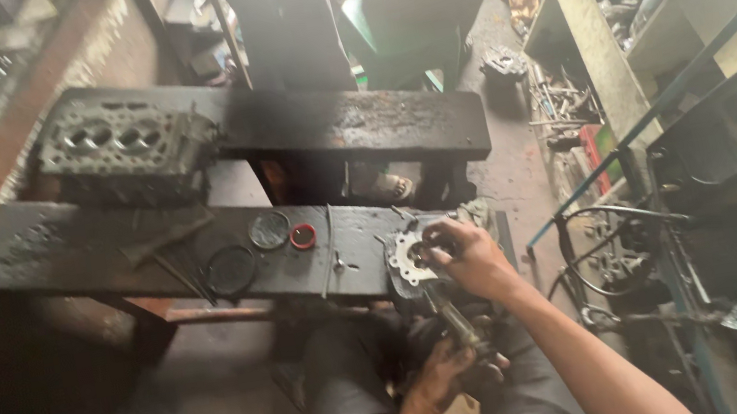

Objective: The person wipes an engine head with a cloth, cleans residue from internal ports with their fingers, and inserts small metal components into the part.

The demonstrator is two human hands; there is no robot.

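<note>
Right hand is curled over the top of a pale metal plate with a ring of holes, fingers closed on its upper right edge, at the near right corner of the desk. Left hand is lower, over the lap, wrapped shut around a dark shaft that runs up toward the plate. Judgement: the work goes best with the shaft held in line with the plate's centre hole and the right hand steadying the plate against the desk edge so it cannot rock.

Outward along the near plank: a red ring, a grey disc, a black ring, all lying flat and apart from each other. At the far left corner sits a cylinder head.

Hard to make out:
- Where shaft meets plate is covered by the right hand.
- Left fingertips are lost in grime and shadow.
- Small bits near the plate are too blurred to name.
- Shelves on the right hold clutter I cannot sort out.
</note>
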